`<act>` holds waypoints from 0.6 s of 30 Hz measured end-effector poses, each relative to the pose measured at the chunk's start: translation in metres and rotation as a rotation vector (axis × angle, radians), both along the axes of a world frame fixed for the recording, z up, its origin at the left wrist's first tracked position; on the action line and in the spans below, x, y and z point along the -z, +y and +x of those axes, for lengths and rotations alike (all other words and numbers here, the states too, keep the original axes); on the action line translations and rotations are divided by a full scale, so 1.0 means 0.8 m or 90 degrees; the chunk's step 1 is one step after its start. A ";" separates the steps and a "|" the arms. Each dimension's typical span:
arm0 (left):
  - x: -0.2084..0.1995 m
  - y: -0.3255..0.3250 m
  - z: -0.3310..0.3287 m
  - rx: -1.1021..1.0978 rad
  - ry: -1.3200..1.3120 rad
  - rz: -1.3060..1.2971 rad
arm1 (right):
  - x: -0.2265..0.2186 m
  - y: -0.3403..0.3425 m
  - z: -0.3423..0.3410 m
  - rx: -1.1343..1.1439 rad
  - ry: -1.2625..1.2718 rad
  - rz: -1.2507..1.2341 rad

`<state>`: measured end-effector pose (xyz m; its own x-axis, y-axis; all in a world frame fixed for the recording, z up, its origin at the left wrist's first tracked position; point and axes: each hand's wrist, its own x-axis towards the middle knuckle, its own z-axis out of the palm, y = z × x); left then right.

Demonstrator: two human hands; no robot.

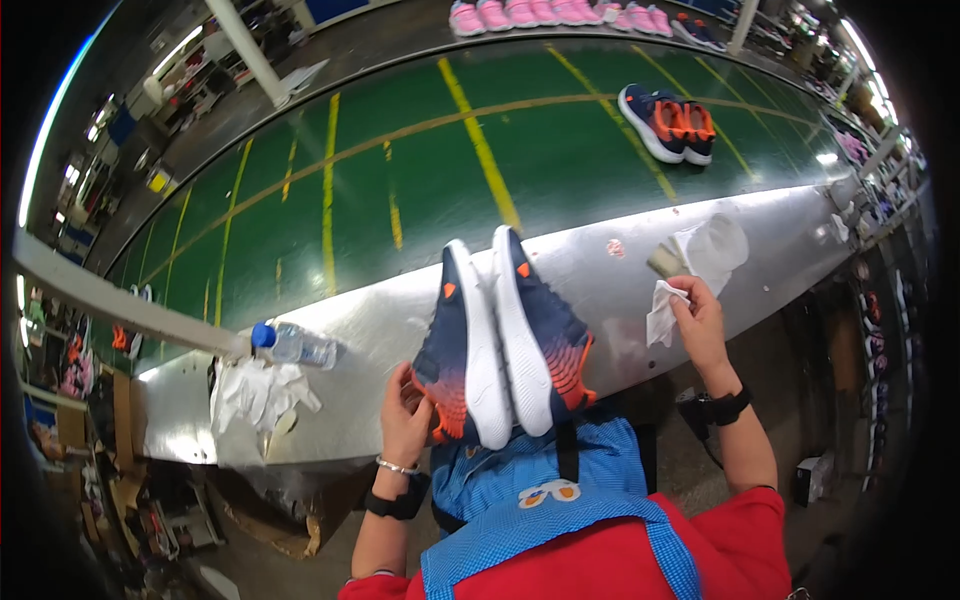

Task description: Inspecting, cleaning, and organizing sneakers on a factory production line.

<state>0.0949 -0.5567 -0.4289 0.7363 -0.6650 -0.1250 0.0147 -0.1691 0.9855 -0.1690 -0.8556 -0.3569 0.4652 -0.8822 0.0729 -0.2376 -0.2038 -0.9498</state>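
Two navy-and-orange sneakers lie side by side in front of me, toes pointing away, their white soles turned toward each other. My left hand [405,412] has curled fingers at the heel side of the left sneaker [440,365]; part of the grip is hidden behind the shoe. Close by on its right lies the right sneaker [550,340], which neither hand touches. Pinched between the fingers of my right hand [700,322] is a small white cloth [664,312], held above the metal table edge. Just beyond it are a pale block-like piece [667,262] and a crumpled white sheet-like item [714,250].
A metal ledge [380,325] runs along a green conveyor belt [400,170] with yellow lines. Another pair of navy-and-orange sneakers [668,125] stands on the belt. At left are a blue-capped bottle [300,345], white rags [258,395] and a pale rail [130,305]. Pink shoes [520,14] line the far side.
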 end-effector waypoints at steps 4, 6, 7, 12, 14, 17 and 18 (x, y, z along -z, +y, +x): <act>0.000 -0.006 -0.003 0.008 0.014 -0.018 | 0.042 -0.037 -0.022 0.055 -0.001 -0.032; 0.008 0.001 0.002 0.025 -0.026 0.002 | 0.051 -0.044 -0.021 0.076 -0.008 -0.024; 0.011 0.001 0.004 0.034 -0.061 0.028 | 0.052 -0.047 -0.021 0.066 0.042 -0.033; -0.008 -0.012 -0.004 0.020 -0.052 0.009 | 0.067 -0.047 -0.004 -0.067 0.126 -0.083; -0.015 -0.013 -0.006 0.015 -0.062 0.064 | 0.067 -0.045 0.004 -0.046 0.131 -0.278; -0.014 -0.012 -0.003 0.013 -0.071 0.084 | 0.003 -0.023 0.013 0.034 0.004 -0.356; -0.014 -0.012 -0.004 0.008 -0.073 0.089 | -0.029 -0.006 0.012 0.012 -0.094 -0.262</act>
<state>0.0915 -0.5659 -0.4178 0.7429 -0.6562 -0.1322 -0.0994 -0.3034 0.9476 -0.1591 -0.8603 -0.3341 0.4070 -0.7740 0.4850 -0.1127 -0.5695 -0.8142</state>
